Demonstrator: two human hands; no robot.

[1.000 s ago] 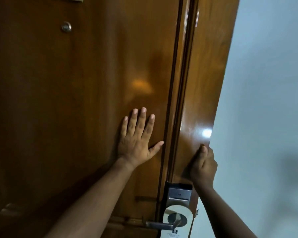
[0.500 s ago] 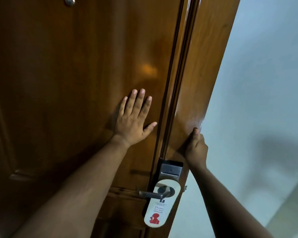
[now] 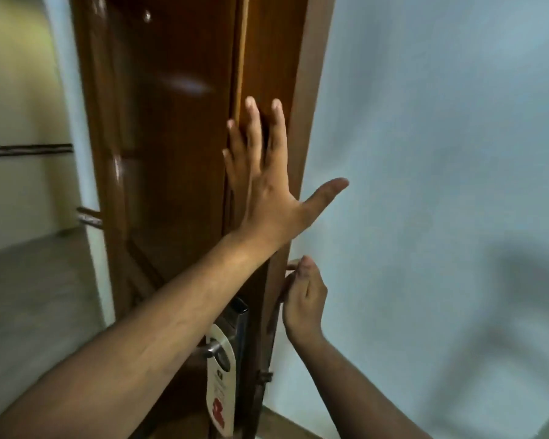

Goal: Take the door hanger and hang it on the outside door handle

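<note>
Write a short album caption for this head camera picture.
Door hanger on the door handle; left hand spread open, right hand at the door edge.

Door point(image 3: 171, 153) swung edge-on, its narrow edge point(image 3: 267, 74) facing the camera. Left of it an open gap onto a pale corridor point(image 3: 23, 185) — wide, free of obstacles, floor point(image 3: 29, 296) bare. Right of the edge, blank light wall point(image 3: 425, 153); space in front of it is free.

Left forearm crosses the door face diagonally, left hand point(image 3: 267, 185) spread over the edge, thumb out toward the wall — it blocks the upper edge. Right hand point(image 3: 301, 299) grips the edge just below, closing that stretch.

Handle point(image 3: 211, 346) sits under the left forearm, door hanger point(image 3: 221, 375) draped on it; lock plate point(image 3: 240, 327) beside. Reach to the handle from above is barred by the forearm; from lower left it looks clear.
</note>
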